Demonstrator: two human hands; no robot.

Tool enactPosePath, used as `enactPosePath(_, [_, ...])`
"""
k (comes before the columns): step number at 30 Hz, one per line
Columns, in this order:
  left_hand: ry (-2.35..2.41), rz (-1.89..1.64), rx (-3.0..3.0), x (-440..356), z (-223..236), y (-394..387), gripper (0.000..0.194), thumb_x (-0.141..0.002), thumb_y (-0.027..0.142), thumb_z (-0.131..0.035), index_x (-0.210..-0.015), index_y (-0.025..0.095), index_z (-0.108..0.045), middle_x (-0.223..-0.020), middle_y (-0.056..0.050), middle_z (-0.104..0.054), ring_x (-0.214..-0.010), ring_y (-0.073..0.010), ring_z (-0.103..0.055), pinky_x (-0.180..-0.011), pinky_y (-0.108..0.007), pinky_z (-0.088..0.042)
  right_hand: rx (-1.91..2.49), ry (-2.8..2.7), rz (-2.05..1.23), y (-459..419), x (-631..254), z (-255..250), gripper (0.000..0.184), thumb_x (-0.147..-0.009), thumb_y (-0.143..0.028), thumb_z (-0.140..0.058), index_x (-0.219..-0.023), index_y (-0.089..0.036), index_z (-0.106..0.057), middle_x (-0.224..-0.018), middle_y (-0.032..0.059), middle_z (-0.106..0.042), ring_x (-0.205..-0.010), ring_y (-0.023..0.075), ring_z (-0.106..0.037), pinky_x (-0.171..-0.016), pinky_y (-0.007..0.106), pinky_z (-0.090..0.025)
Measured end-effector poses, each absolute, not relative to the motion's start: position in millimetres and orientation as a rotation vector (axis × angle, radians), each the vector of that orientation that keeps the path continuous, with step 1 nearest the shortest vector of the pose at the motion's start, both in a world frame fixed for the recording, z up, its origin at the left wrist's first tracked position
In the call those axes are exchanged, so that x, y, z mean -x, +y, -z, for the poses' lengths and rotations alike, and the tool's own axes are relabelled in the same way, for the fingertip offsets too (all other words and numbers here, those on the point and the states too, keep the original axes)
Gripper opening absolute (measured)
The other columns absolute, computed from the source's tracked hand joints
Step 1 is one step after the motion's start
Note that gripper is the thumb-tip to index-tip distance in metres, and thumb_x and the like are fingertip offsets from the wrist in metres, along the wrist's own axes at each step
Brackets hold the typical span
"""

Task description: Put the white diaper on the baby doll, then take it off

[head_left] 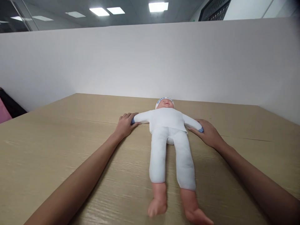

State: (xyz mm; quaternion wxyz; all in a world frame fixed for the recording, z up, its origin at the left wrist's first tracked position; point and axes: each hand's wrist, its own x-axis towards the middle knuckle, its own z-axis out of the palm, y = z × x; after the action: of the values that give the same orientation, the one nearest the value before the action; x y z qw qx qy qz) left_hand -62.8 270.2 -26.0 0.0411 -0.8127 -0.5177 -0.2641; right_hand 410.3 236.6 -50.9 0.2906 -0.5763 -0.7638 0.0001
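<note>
A baby doll (167, 118) lies on its back on the wooden table, head away from me and bare feet towards me. It wears a white top, white trousers (159, 156) and a white cap (163, 99) with blue lettering. Both its arms are stretched out sideways, with blue at the sleeve ends. My left hand (125, 125) is closed around the end of the doll's arm on the left, thumb on the near side. Around the end of the other arm my right hand (208, 132) is closed, its fingers partly hidden by the sleeve.
The wooden table (58, 140) spreads out on both sides of the doll, with a thin seam across it. A white partition (140, 62) stands behind the table. Something pink and black (9, 109) shows beyond the left edge.
</note>
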Motion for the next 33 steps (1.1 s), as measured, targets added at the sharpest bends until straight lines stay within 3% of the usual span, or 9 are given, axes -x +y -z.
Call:
enactPosePath(6, [-1.62, 0.84, 2.467, 65.8, 30.3, 269.5, 0.053, -0.105, 0.05, -0.069, -0.153, 0.03, -0.059, -0.136, -0.009, -0.069, -0.126, -0.035, -0.059, -0.106, -0.047, -0.044, 1.5, -2.075, 0.109, 241.6, -419.5, 60.4, 0.074, -0.101, -0.08, -0.048, -0.142, -0.02, -0.063, -0.135, 0.0165, -0.071, -0.116, 0.0377, -0.066, -0.102, 0.052, -0.052])
enactPosePath(9, [-1.619, 0.86, 2.46, 71.2, 32.0, 265.7, 0.054, -0.104, 0.049, -0.069, -0.154, 0.031, -0.058, -0.136, -0.009, -0.068, -0.125, -0.0348, -0.059, -0.106, -0.048, -0.046, 1.515, -2.098, 0.125, 237.6, -426.0, 70.2, 0.076, -0.104, -0.075, -0.044, -0.158, -0.022, -0.049, -0.151, 0.0157, -0.063, -0.129, 0.0405, -0.062, -0.109, 0.057, -0.05])
enactPosePath(15, [-1.567, 0.903, 2.451, 84.0, 34.3, 254.1, 0.052, -0.104, 0.035, -0.068, -0.154, 0.029, -0.057, -0.144, -0.01, -0.063, -0.129, -0.0327, -0.058, -0.111, -0.047, -0.047, 1.517, -2.099, 0.143, 223.1, -442.6, 90.8, 0.07, -0.109, -0.063, -0.037, -0.166, -0.022, -0.036, -0.164, 0.0141, -0.052, -0.146, 0.0377, -0.052, -0.121, 0.058, -0.044])
enactPosePath(21, [-1.554, 0.91, 2.427, 84.0, 34.0, 255.0, 0.04, -0.104, 0.032, -0.069, -0.143, 0.029, -0.065, -0.138, -0.009, -0.067, -0.123, -0.034, -0.06, -0.106, -0.049, -0.048, 1.628, -2.071, 0.259, 220.4, -440.7, 85.4, 0.063, -0.111, -0.059, -0.035, -0.16, -0.022, -0.048, -0.15, 0.0132, -0.065, -0.132, 0.0371, -0.061, -0.114, 0.057, -0.047])
enactPosePath(24, [-1.552, 0.91, 2.425, 84.3, 34.5, 257.6, 0.039, -0.104, 0.033, -0.068, -0.142, 0.029, -0.066, -0.135, -0.009, -0.069, -0.12, -0.0339, -0.061, -0.104, -0.048, -0.049, 1.656, -2.052, 0.348, 223.4, -439.3, 84.0, 0.061, -0.112, -0.055, -0.034, -0.161, -0.023, -0.05, -0.143, 0.0148, -0.068, -0.127, 0.0364, -0.063, -0.113, 0.057, -0.044])
enactPosePath(28, [-1.541, 0.919, 2.431, 85.8, 34.8, 259.5, 0.038, -0.104, 0.034, -0.068, -0.142, 0.03, -0.066, -0.131, -0.009, -0.071, -0.117, -0.033, -0.062, -0.103, -0.046, -0.049, 1.637, -2.061, 0.343, 229.2, -439.8, 86.1, 0.061, -0.111, -0.053, -0.037, -0.163, -0.023, -0.05, -0.137, 0.0151, -0.071, -0.12, 0.0354, -0.065, -0.104, 0.052, -0.049])
enactPosePath(33, [-1.508, 0.95, 2.442, 87.9, 35.1, 257.0, 0.043, -0.102, 0.036, -0.069, -0.143, 0.027, -0.067, -0.131, -0.009, -0.071, -0.118, -0.0324, -0.063, -0.103, -0.046, -0.051, 1.618, -2.003, 0.315, 230.2, -438.8, 90.0, 0.063, -0.109, -0.048, -0.042, -0.166, -0.021, -0.046, -0.143, 0.0166, -0.068, -0.124, 0.0375, -0.063, -0.108, 0.056, -0.05])
